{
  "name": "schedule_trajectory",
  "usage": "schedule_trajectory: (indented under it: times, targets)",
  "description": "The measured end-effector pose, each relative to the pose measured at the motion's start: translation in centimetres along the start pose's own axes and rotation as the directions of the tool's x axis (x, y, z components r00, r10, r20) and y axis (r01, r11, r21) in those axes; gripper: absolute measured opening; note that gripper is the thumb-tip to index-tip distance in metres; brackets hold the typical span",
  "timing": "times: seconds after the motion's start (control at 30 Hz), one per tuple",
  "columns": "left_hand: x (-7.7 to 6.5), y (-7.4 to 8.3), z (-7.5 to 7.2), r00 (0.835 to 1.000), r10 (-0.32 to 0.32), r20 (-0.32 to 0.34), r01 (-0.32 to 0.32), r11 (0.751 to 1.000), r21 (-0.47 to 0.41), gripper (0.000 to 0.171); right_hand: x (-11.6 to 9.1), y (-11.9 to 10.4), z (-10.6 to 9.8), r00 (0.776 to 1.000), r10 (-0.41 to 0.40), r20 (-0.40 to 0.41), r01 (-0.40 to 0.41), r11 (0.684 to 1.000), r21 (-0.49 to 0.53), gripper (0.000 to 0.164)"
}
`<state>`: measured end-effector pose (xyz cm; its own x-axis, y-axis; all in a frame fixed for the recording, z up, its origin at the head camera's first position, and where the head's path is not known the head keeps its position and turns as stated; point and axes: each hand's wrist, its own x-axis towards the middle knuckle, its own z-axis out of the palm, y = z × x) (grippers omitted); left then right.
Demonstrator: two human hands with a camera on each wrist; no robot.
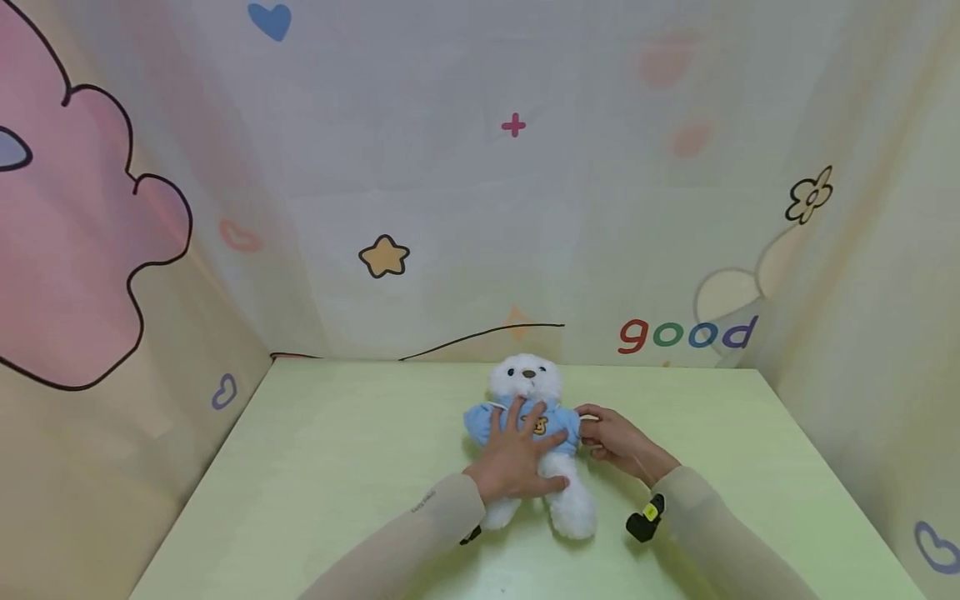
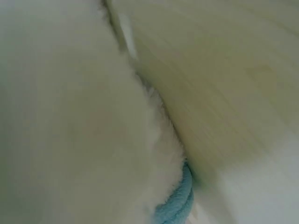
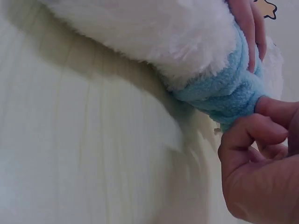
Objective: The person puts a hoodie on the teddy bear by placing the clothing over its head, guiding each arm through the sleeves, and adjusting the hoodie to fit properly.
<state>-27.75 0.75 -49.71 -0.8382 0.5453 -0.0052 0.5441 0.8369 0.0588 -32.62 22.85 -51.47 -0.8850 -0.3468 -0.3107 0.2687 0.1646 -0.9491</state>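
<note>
A white plush teddy bear (image 1: 573,508) lies face up, its head toward the table's back edge. It wears a fuzzy blue sweater (image 1: 476,423) with a small brown bear patch on the chest. My left hand (image 1: 513,460) rests on the bear's front with its fingers spread across the sweater. At the bear's side, my right hand (image 1: 618,442) pinches the sleeve with thumb and curled fingers. From the right wrist, the blue cloth (image 3: 229,93) bunches at the thumb (image 3: 275,111). White fur (image 2: 88,116) fills much of the left wrist view.
The pale green-yellow table (image 1: 337,442) stretches out around the bear. Behind it hangs a printed curtain (image 1: 450,167) with a star and the word "good", and more printed cloth closes both sides. A black wrist camera (image 1: 645,521) sits under the right sleeve.
</note>
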Motion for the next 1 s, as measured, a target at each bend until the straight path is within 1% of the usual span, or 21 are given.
schedule_trajectory:
  times: [0.07, 0.2, 0.3, 0.37, 0.47, 0.57, 0.63, 0.77, 0.9, 1.0]
  targets:
    - [-0.1, 0.1, 0.2, 1.000, -0.003, -0.006, 0.003, 1.000, -0.009, 0.071, -0.1, -0.2, -0.1, 0.999, -0.010, -0.040, 0.009, 1.000, -0.018, 0.012]
    - [-0.2, 0.2, 0.5, 1.000, 0.006, -0.017, -0.006, 1.000, -0.015, 0.070, -0.3, -1.1, -0.6, 0.994, -0.025, -0.106, 0.015, 0.996, -0.091, 0.008]
    - [-0.4, 0.0, 0.6, 1.000, 0.020, -0.016, -0.021, 1.000, -0.017, 0.070, -0.1, -1.1, -1.2, 0.992, -0.026, -0.123, 0.008, 0.988, -0.152, 0.006]
    - [-0.6, -0.1, 0.5, 1.000, 0.027, -0.012, -0.028, 0.999, -0.020, 0.069, 0.5, -0.7, -1.7, 0.990, -0.028, -0.135, 0.002, 0.982, -0.191, 0.006]
    - [-0.9, -0.2, 0.3, 0.999, 0.033, -0.008, -0.033, 0.999, -0.029, 0.068, 1.0, -0.8, -2.3, 0.990, -0.041, -0.134, 0.006, 0.968, -0.249, 0.007]
    - [-1.0, -0.3, 0.1, 0.999, 0.035, -0.018, -0.036, 0.999, -0.029, 0.067, 1.5, -1.1, -2.6, 0.990, -0.055, -0.129, 0.016, 0.960, -0.279, 0.007]
    - [-1.1, -0.4, 0.1, 0.999, 0.036, -0.024, -0.036, 0.999, -0.028, 0.066, 1.8, -1.2, -2.8, 0.990, -0.058, -0.129, 0.019, 0.957, -0.288, 0.007]
    - [-1.0, -0.4, 0.1, 0.999, 0.027, -0.035, -0.028, 0.999, -0.023, 0.065, 2.1, -1.3, -3.0, 0.992, -0.047, -0.116, 0.013, 0.961, -0.275, 0.009]
    - [-0.9, -0.3, 0.5, 0.998, 0.030, -0.052, -0.031, 0.999, -0.020, 0.066, 1.5, -1.2, -3.1, 0.997, -0.021, -0.075, -0.002, 0.957, -0.290, 0.015]
    - [-0.9, -0.2, 0.7, 0.998, 0.029, -0.051, -0.029, 1.000, -0.008, 0.067, 0.6, -1.2, -2.9, 0.998, -0.014, -0.064, -0.008, 0.945, -0.327, 0.023]
